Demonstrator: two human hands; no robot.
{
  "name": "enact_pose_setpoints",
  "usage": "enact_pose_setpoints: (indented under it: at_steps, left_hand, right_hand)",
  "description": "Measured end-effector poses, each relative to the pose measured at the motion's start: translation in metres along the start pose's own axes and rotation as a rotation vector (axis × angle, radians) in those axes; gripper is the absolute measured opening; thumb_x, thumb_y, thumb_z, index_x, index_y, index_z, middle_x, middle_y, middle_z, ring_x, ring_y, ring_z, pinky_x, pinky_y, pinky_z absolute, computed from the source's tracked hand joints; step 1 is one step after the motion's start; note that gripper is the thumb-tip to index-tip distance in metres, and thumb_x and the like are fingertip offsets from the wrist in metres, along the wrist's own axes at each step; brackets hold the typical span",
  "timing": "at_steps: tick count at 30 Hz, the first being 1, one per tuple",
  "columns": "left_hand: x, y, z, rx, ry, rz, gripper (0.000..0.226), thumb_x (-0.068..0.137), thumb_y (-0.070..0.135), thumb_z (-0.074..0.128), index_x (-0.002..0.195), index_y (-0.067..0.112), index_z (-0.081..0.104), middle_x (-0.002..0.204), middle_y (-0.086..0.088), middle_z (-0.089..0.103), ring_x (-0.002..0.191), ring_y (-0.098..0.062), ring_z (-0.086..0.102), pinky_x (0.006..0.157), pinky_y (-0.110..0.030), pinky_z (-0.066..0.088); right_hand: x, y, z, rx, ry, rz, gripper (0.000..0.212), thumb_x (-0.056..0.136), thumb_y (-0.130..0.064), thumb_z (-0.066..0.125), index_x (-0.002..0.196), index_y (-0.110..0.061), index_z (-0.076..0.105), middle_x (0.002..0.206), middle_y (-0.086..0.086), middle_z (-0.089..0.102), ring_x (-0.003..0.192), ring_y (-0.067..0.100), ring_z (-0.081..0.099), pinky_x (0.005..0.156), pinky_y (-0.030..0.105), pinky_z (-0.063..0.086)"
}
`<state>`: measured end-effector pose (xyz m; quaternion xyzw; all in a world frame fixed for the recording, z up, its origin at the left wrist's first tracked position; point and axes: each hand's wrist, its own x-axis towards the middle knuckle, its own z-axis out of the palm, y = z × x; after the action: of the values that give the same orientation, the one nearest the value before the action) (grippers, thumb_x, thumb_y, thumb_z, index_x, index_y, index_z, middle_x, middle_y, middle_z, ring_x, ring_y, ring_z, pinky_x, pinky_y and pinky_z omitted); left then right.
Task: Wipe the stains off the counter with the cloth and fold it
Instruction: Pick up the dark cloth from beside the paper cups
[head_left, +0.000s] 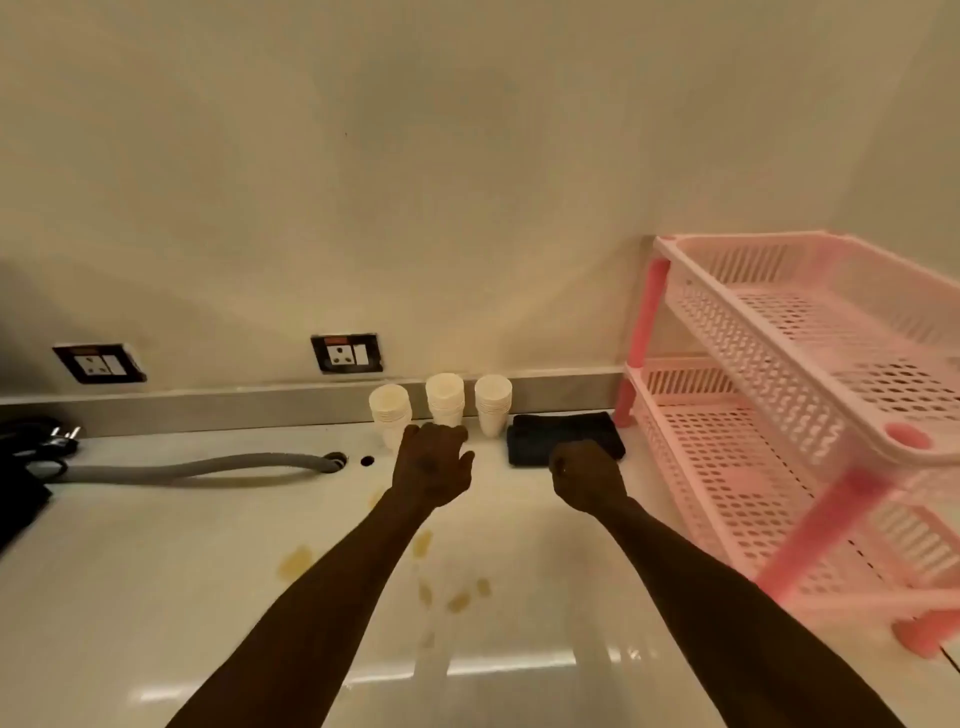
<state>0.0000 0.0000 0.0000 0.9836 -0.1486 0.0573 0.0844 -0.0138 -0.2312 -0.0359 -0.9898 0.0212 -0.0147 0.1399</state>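
A dark folded cloth (566, 434) lies at the back of the white counter (156, 571), next to the pink rack. Several yellow-brown stains (457, 601) spot the counter's middle, between and under my forearms. My right hand (584, 475) hovers at the cloth's front edge with its fingers curled, covering part of that edge; whether it touches the cloth is unclear. My left hand (434, 462) is stretched out in front of the paper cups, fingers loosely apart, holding nothing.
Three stacks of white paper cups (444, 400) stand against the back ledge. A pink two-tier plastic rack (789, 415) fills the right side. A grey hose (197, 467) runs into a counter hole at left, beside a dark object and plug. Two wall sockets (345, 353) sit above.
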Motion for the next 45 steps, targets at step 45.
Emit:
enact_pose_setpoints:
  at_steps: [45]
  left_hand:
    - [-0.031, 0.02, -0.015, -0.992, -0.334, -0.014, 0.029, 0.094, 0.008, 0.067, 0.123, 0.012, 0.071, 0.114, -0.013, 0.076, 0.104, -0.029, 0.072, 0.102, -0.049, 0.056]
  right_hand:
    - [-0.042, 0.01, -0.073, 0.71, -0.137, -0.285, 0.042, 0.078, -0.013, 0.085, 0.106, -0.037, 0.065, 0.104, -0.006, 0.078, 0.099, 0.008, 0.073, 0.09, 0.028, 0.058]
